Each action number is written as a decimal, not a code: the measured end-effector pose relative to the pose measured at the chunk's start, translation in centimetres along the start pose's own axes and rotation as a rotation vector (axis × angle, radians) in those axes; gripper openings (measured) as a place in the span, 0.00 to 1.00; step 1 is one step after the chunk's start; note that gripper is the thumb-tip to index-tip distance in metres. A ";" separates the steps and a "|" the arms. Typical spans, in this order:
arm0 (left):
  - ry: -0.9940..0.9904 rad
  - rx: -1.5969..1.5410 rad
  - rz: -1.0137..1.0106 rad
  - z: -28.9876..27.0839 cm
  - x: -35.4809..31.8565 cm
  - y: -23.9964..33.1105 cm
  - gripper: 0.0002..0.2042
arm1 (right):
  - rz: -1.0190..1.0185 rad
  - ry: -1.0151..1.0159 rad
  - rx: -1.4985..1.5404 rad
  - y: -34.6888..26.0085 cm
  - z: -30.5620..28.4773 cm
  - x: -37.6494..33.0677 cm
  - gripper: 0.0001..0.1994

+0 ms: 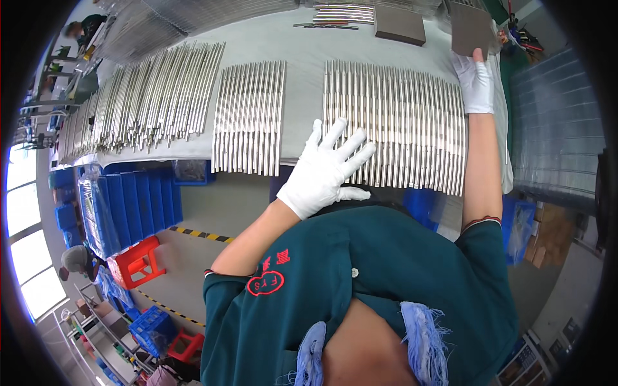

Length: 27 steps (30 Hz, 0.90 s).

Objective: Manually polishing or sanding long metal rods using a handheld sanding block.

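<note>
My left hand [329, 166], in a white glove, is open with its fingers spread over the left end of a row of slim silver metal rods [405, 122]. At the far right my right hand [477, 87], gloved but with a bare thumb tip, grips the near edge of a flat grey-brown block [470, 29]. My right forearm runs along the right end of that row. The fingers under the block are hidden. A narrower row of similar rods [249, 119] lies to the left, separated by a gap.
A larger, uneven spread of rods [161, 96] covers the table's left part. Another grey-brown block [399, 26] sits at the back beside a few more rods [344, 13]. Blue crates [138, 206] and a red stool [138, 262] stand on the floor at left.
</note>
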<state>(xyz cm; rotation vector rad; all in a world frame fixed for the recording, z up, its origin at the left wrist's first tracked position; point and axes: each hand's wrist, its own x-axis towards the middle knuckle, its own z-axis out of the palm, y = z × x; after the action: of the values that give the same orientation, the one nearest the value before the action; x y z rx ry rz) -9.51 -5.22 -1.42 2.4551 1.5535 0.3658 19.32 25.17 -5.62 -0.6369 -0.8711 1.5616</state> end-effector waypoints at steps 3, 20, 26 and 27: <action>0.045 0.020 0.002 0.1 0.1 0.0 0.42 | -0.007 -0.202 -0.211 0.0 7.2 -1.9 0.28; 0.044 0.055 0.047 0.6 0.0 -0.3 0.39 | 0.531 -0.841 -0.440 8.6 19.1 0.0 0.32; 0.051 0.044 0.021 0.3 0.0 0.1 0.38 | 0.287 -0.715 -0.389 7.0 17.7 0.1 0.32; 0.045 0.074 0.002 0.1 -0.1 0.2 0.39 | 0.297 -0.654 -0.346 6.6 16.5 0.4 0.33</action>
<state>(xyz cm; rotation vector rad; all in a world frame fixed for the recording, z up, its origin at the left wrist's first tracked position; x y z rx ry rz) -9.32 -5.39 -1.46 2.5206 1.6110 0.3732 2.31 22.26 -1.51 -0.5115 -1.6194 1.9473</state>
